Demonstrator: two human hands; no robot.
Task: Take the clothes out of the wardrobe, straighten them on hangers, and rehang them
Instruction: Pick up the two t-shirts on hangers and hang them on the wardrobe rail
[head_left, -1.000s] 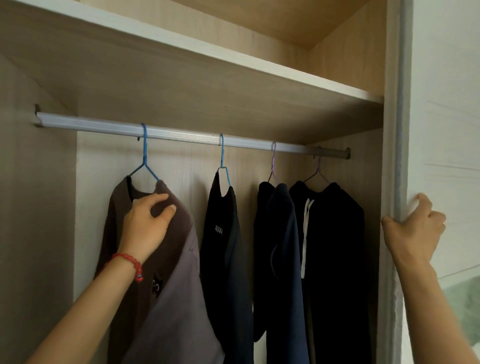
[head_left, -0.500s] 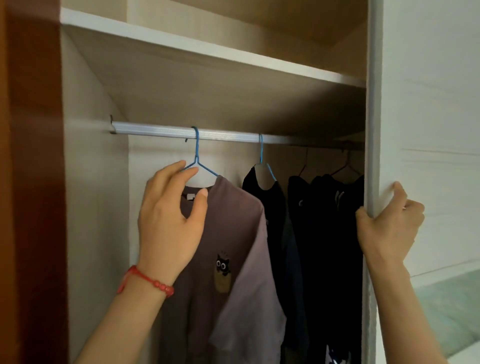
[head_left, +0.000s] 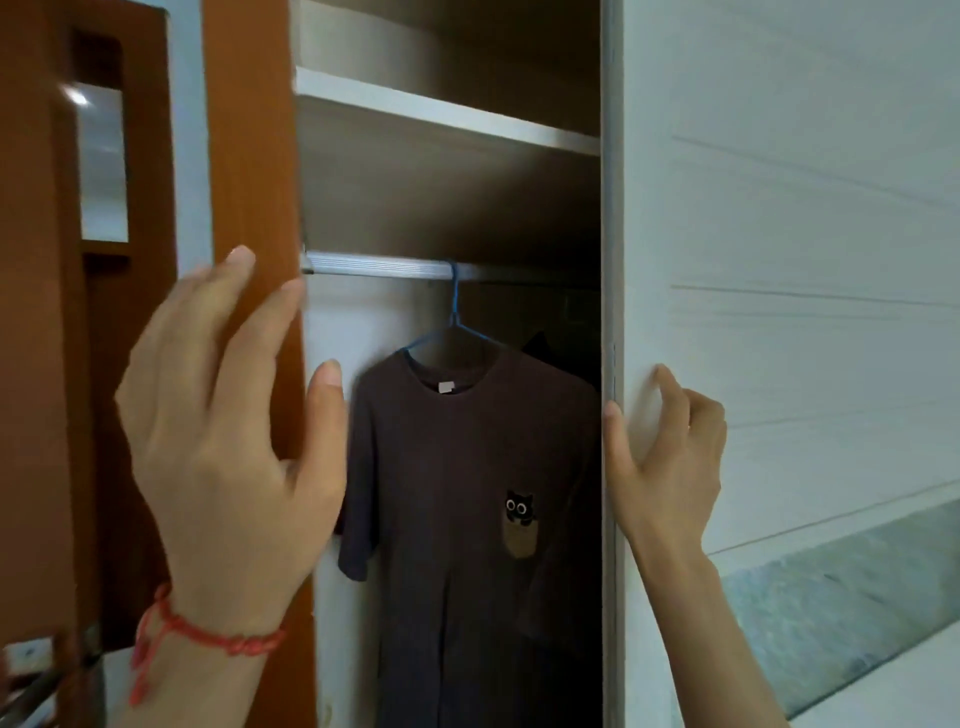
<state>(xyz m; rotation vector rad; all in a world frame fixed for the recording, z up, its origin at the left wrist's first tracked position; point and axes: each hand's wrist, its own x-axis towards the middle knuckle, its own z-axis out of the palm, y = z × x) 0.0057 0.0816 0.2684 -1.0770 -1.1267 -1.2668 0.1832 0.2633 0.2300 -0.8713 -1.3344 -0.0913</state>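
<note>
A brown T-shirt (head_left: 457, 493) with a small cat on its pocket hangs facing me on a blue wire hanger (head_left: 453, 317) from the silver rail (head_left: 374, 266). My left hand (head_left: 223, 415), with a red string bracelet at the wrist, is raised in front of the wardrobe's left side with fingers spread and nothing in it. My right hand (head_left: 665, 457) grips the edge of the white sliding door (head_left: 779, 312), thumb on the inner edge. A dark garment (head_left: 540, 345) peeks out behind the T-shirt's right shoulder; the other clothes are hidden by the door.
A white shelf (head_left: 447, 111) runs above the rail. An orange-brown wooden panel (head_left: 249, 156) stands at the left, with a brown door frame (head_left: 47, 312) beyond it. The sliding door covers the right half of the opening.
My left hand let go of the T-shirt's collar and drew back to the left. The white door slid left with my right hand, hiding the dark clothes. The T-shirt now hangs flat facing me.
</note>
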